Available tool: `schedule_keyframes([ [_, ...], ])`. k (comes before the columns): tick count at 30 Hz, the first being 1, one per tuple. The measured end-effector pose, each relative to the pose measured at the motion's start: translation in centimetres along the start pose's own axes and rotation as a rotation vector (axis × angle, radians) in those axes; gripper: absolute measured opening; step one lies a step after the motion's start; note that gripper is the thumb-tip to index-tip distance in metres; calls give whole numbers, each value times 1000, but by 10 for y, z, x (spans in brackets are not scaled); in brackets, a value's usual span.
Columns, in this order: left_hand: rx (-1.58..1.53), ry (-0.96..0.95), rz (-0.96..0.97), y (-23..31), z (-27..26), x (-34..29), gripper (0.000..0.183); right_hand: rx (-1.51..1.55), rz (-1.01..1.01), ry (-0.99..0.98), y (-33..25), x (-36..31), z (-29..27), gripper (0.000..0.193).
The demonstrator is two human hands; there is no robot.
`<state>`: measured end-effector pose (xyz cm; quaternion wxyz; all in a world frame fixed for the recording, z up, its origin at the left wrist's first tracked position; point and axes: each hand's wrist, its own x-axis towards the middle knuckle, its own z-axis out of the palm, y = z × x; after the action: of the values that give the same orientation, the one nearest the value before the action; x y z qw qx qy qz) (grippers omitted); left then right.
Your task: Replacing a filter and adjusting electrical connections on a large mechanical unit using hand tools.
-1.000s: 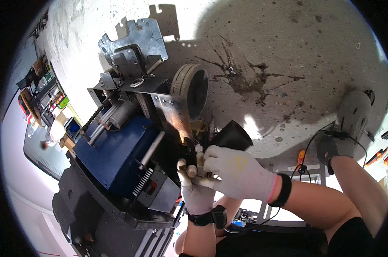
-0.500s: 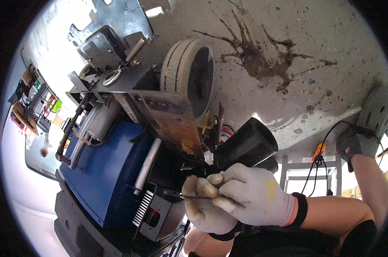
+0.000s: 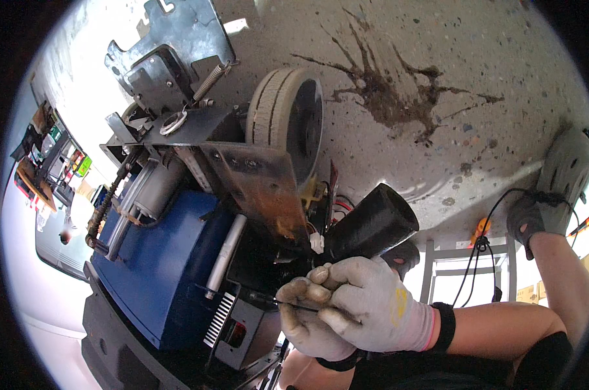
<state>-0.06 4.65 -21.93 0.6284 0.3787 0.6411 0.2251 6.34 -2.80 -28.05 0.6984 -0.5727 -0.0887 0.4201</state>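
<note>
Both hands wear off-white work gloves with soiled fingertips and meet at the lower middle, beside the underside of a tipped-over machine with a blue cover (image 3: 158,260). My left hand (image 3: 314,331) is closed, its curled fingers around a thin dark rod (image 3: 302,307). Overlapping it from the right, my right hand (image 3: 372,299) is also closed, with thumb and fingers pinched at the rod's near end. Its other end points left toward a grey metal bracket (image 3: 239,348). A white plug connector (image 3: 317,243) hangs just above the hands.
A black tube (image 3: 375,221) juts out above my right hand. Beyond it are a rubber-tyred wheel (image 3: 284,110) and a rusty plate (image 3: 258,185). A dark stain (image 3: 398,97) marks the floor. At right, a black cable (image 3: 479,250) hangs by a grey stool (image 3: 437,266).
Both hands stay together, with a slight shift in their fingers. Less of the rod shows between them. The whole view has moved a little.
</note>
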Motion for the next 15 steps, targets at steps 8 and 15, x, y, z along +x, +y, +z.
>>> schedule_keyframes([
  [8, -241, -192, -91, 3, 11, 6, 50, -37, 22, -5, -5, 5, 0, 12],
  [15, -143, -149, -74, 4, -2, 6, 49, -12, 39, 18, -3, 3, 0, 14],
])
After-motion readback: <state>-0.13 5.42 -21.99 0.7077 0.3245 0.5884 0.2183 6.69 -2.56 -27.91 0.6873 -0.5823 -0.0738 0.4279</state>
